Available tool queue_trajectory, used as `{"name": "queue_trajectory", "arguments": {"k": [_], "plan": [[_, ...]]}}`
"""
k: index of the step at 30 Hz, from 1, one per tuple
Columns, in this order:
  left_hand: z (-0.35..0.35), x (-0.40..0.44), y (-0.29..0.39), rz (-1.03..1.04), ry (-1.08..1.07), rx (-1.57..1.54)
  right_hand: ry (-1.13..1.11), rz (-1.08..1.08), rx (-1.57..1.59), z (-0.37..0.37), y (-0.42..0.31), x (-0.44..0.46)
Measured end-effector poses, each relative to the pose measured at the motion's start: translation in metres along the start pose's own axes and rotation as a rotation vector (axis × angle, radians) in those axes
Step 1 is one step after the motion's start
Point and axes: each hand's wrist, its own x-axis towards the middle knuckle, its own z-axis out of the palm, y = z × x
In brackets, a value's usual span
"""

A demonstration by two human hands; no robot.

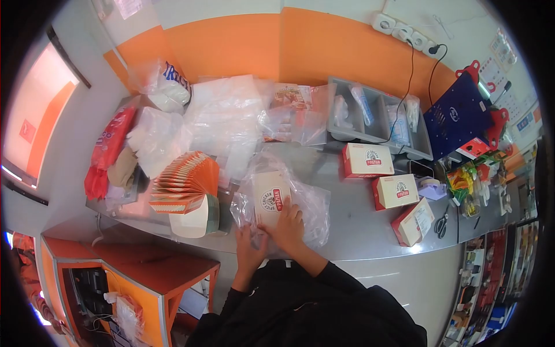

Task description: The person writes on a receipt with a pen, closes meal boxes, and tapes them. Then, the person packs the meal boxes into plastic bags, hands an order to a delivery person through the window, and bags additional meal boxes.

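Observation:
A cream cardboard food box (269, 184) with a round chicken logo and a red label lies inside a clear plastic bag (313, 203) on the metal counter. My right hand (287, 229) is over the near right part of the box, its fingers bent along the edge and the thumb at the near end. My left hand (249, 250) pinches the bag's near left side, close to the box corner. Plastic film covers part of the box's edges.
A fanned stack of folded orange cartons (186, 184) stands left, by an open white carton (195, 222). Boxes (368, 161) sit on the right, near scissors (441, 225). Behind are plastic sheets (222, 110) and a grey divided tray (378, 110). Cables hang over the tray.

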Motion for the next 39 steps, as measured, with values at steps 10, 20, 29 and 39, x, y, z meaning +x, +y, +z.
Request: {"name": "queue_trajectory", "arguments": {"k": [10, 20, 29, 39], "plan": [[-0.065, -0.016, 0.108, 0.256, -0.075, 0.671, -0.029, -0.293, 0.239, -0.094, 0.018, -0.016], [0.090, 0.061, 0.185, 0.467, -0.732, -0.201, 0.071, 0.150, 0.364, -0.042, 0.297, 0.199], [0.158, 0.052, 0.147, 0.362, 0.076, 0.275, -0.069, 0.036, 0.206, -0.026, 0.306, 0.139], [0.111, 0.012, 0.081, 0.126, -0.209, -0.274, 0.088, 0.103, 0.834, -0.101, 0.253, 0.042]]}}
